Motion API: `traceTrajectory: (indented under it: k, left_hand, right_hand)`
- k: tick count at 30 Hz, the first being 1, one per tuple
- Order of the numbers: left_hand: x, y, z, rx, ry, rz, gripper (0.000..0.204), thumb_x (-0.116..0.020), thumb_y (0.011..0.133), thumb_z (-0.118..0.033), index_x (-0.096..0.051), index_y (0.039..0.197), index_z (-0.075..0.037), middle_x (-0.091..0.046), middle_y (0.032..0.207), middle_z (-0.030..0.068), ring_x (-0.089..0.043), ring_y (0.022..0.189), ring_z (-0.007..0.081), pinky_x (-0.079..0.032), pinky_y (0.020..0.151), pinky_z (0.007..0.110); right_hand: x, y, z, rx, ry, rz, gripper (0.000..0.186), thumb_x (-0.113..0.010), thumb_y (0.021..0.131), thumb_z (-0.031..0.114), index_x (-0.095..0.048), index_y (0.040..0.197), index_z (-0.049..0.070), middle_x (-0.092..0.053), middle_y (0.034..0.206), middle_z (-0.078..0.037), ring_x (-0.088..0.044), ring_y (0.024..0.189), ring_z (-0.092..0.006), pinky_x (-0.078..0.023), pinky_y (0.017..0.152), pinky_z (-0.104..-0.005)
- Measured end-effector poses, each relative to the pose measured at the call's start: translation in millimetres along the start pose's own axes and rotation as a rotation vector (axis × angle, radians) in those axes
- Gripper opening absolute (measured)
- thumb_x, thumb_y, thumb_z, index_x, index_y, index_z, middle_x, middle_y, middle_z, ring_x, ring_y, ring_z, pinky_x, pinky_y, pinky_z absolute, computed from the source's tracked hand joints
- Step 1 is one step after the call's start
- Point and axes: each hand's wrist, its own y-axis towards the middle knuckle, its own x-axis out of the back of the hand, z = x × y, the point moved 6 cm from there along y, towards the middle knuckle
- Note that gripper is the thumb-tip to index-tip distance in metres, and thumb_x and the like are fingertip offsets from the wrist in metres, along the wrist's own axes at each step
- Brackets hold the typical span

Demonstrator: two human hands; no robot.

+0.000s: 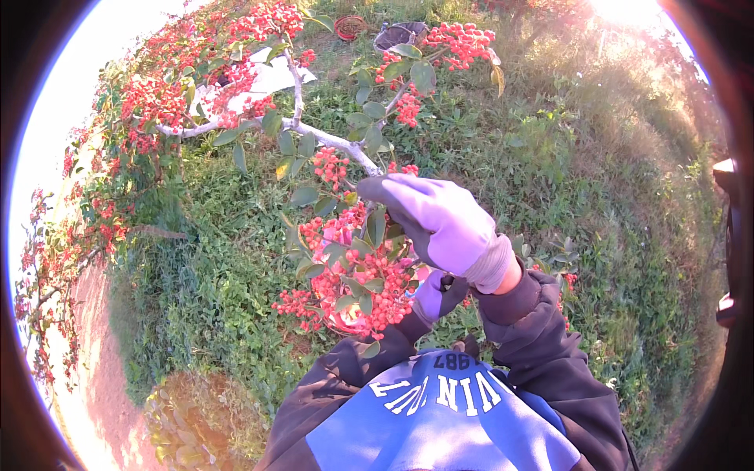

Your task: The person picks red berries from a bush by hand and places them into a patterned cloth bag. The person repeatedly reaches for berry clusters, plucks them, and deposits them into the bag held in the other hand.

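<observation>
"At the near end of the branch (338,141), how does the right hand (441,218) sit?"

"Arched over the wood, fingers (397,192) bent and close together, pointing left. Its underside is turned away, so I cannot tell whether it grips the branch or only lies across it. Coming from above probably spares it a push through the leaves (375,226)."

"And the left hand (432,298)?"

"Lower, beneath the right one and just beside the berries (369,290). Much of it is covered, so I cannot say how widely its fingers are spread or what they hold. One hand high and one low would, I think, help steady something springy."

"Where do the berries hang?"

"The nearest bunch is left of both hands, near the left sleeve (338,377); others crowd the branch farther out. Their own weight likely makes them droop."

"And the surfaces?"

"Berries small, round, red, packed in knobbly clumps. Leaves oval and green, a few yellowed. The branch is pale grey, forked, slightly crooked. The gloves (463,235) are matt lavender fabric with darker palms and snug cuffs (491,267)."

"Beyond?"

"A white sheet (275,76), a round red tub (338,28) and a dark tub (385,38) among ragged weeds (220,243), perhaps set back to leave standing room."
</observation>
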Motion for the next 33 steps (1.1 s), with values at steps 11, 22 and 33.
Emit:
traceTrajectory:
  k: [11,22,33]
  left_hand:
    - [-5.3,-7.5,-23.8,0.280,-0.053,-0.013,0.021,-0.057,0.092,-0.021,-0.064,0.103,-0.005,-0.062,0.076,-0.0040,-0.051,0.067,0.0026,-0.040,0.059,0.023]
    - [4.3,-10.7,-1.3,0.300,0.049,-0.008,0.022,-0.060,0.089,-0.024,-0.067,0.088,-0.003,-0.059,0.063,-0.0015,-0.049,0.059,0.0041,-0.036,0.050,0.025]
    - [3.2,-11.5,40.7,0.260,-0.002,-0.021,0.019,-0.065,0.083,-0.009,-0.060,0.100,-0.001,-0.061,0.085,0.0038,-0.056,0.078,0.0081,-0.043,0.064,0.023]
  right_hand:
    - [1.8,33.7,-116.8,-0.947,0.754,-0.316,0.040,-0.067,0.083,0.036,-0.062,0.099,0.000,-0.063,0.077,-0.005,-0.056,0.059,-0.0091,-0.046,0.053,-0.0225]
    - [3.8,14.7,-115.3,-0.842,0.906,-0.438,0.024,-0.059,0.088,0.014,-0.059,0.109,0.002,-0.066,0.091,-0.008,-0.064,0.076,-0.0132,-0.050,0.065,-0.0246]
    - [-54.0,8.3,-121.0,-0.938,1.481,-0.227,0.040,-0.062,0.087,0.019,-0.045,0.119,0.002,-0.057,0.097,-0.007,-0.058,0.077,-0.0147,-0.047,0.059,-0.0241]
